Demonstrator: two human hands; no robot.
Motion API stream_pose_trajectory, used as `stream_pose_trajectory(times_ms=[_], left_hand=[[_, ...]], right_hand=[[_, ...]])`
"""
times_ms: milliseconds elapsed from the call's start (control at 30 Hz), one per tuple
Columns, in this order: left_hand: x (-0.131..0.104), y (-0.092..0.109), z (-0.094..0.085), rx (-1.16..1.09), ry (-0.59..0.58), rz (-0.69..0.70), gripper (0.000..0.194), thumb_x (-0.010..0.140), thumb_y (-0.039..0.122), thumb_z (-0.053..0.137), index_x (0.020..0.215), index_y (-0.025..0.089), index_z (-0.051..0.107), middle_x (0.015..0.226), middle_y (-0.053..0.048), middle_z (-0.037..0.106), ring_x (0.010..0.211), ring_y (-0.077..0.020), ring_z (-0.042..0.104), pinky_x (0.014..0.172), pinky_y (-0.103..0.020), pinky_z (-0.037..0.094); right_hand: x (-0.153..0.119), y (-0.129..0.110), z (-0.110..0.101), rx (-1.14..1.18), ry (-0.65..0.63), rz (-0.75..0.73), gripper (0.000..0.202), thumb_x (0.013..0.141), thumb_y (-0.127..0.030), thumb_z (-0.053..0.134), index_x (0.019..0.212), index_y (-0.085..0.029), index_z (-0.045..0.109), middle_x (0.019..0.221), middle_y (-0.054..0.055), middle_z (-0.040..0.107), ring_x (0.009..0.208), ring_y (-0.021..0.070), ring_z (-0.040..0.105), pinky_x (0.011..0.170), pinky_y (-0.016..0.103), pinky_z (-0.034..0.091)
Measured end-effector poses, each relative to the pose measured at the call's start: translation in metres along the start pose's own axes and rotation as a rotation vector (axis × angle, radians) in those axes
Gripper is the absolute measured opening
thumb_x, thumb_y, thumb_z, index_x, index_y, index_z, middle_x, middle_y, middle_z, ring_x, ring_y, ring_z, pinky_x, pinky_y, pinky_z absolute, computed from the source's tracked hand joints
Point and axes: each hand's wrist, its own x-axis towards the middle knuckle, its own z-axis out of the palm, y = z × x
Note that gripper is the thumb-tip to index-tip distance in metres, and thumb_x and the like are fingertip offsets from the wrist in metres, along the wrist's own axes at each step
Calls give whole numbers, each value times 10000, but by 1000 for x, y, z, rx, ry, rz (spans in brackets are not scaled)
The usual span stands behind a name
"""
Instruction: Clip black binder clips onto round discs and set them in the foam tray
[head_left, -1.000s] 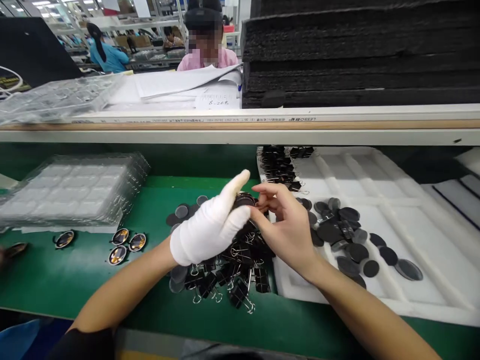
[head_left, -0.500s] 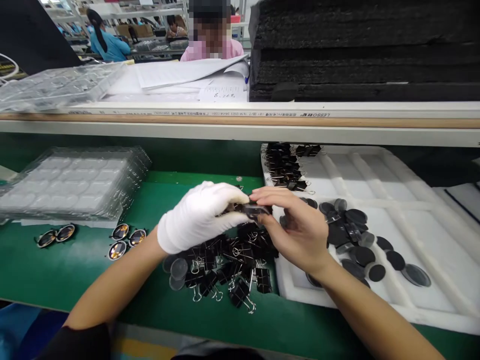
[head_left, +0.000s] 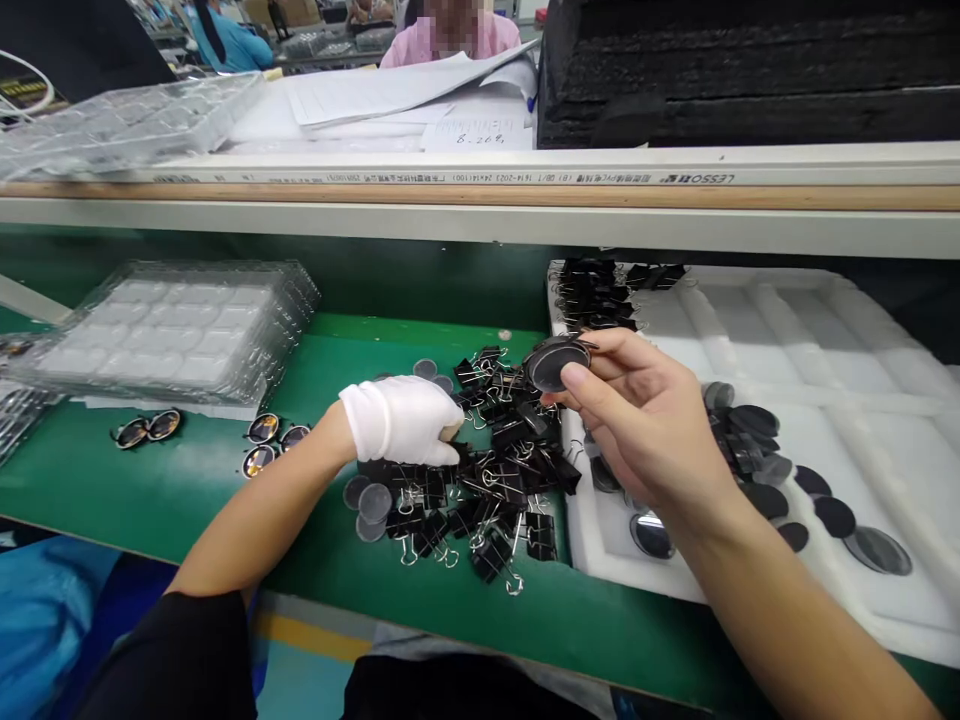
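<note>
My right hand (head_left: 649, 415) pinches a round dark-rimmed lens piece (head_left: 551, 365) between thumb and fingers, tilted above the clip pile and the near left edge of the white foam tray (head_left: 581, 545). My left hand (head_left: 405, 420), in a white glove, hovers at the left side of a heap of black binder clips (head_left: 506, 480). Its fingers are curled together, and what they hold, if anything, is hidden. Several clear round discs (head_left: 375, 502) lie on the green table just below the glove.
Dark and clear discs (head_left: 834, 517) lie scattered in the tray, and more binder clips (head_left: 596, 290) line its far left side. Round glasses (head_left: 148, 428) and stacked clear plastic trays (head_left: 176, 335) are on the left. A shelf edge (head_left: 480, 220) crosses above; a person in pink sits beyond.
My hands have separated. The gloved left hand has moved left and down to the clips, while my right hand has lifted the round lens piece up and right. The view has tilted down.
</note>
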Motion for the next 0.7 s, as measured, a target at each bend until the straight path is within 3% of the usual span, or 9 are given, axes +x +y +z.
stream_pose_trajectory(times_ms=[167, 300, 400, 500, 600, 700], left_hand=[[-2, -5, -8, 59, 162, 22, 330, 884, 422, 610, 637, 208, 565, 580, 16, 473, 526, -140, 374, 539, -317, 200], [-14, -12, -26, -148, 372, 52, 337, 913, 410, 578, 653, 196, 554, 617, 33, 510, 571, -114, 423, 580, -275, 307], [-20, -10, -36, -344, 526, 54, 308, 916, 401, 574, 693, 189, 578, 659, 34, 569, 619, -106, 475, 612, -246, 371], [-21, -2, -38, -441, 511, 102, 315, 899, 411, 599, 680, 187, 570, 636, 44, 552, 600, -98, 452, 587, -237, 373], [-18, 9, -36, -519, 517, 107, 336, 908, 428, 584, 674, 188, 553, 618, 49, 534, 589, -94, 452, 573, -229, 374], [-14, 17, -32, -590, 662, 38, 432, 975, 468, 426, 660, 189, 523, 609, 30, 518, 574, -103, 455, 566, -242, 374]], right_hand=[[0, -1, -2, 54, -33, 33, 143, 838, -265, 826, 948, -301, 742, 931, -29, 737, 860, 108, 686, 748, 213, 604], [2, -5, -6, 95, -47, 88, 117, 857, -283, 809, 960, -306, 760, 964, -23, 751, 883, 111, 697, 769, 219, 602], [2, -8, -10, 41, -127, 168, 143, 856, -309, 811, 994, -286, 779, 1164, 14, 752, 1063, 133, 697, 937, 240, 569], [-1, -9, -9, -8, -302, 265, 149, 836, -306, 826, 972, -261, 785, 1362, 40, 679, 1231, 179, 648, 1021, 265, 534], [-4, -5, -6, 21, -405, 355, 190, 776, -261, 868, 947, -253, 784, 1134, 40, 765, 1005, 154, 729, 866, 239, 590], [-5, -2, -1, 151, -306, 349, 200, 736, -244, 893, 898, -245, 777, 936, 13, 781, 831, 117, 732, 782, 207, 597]])
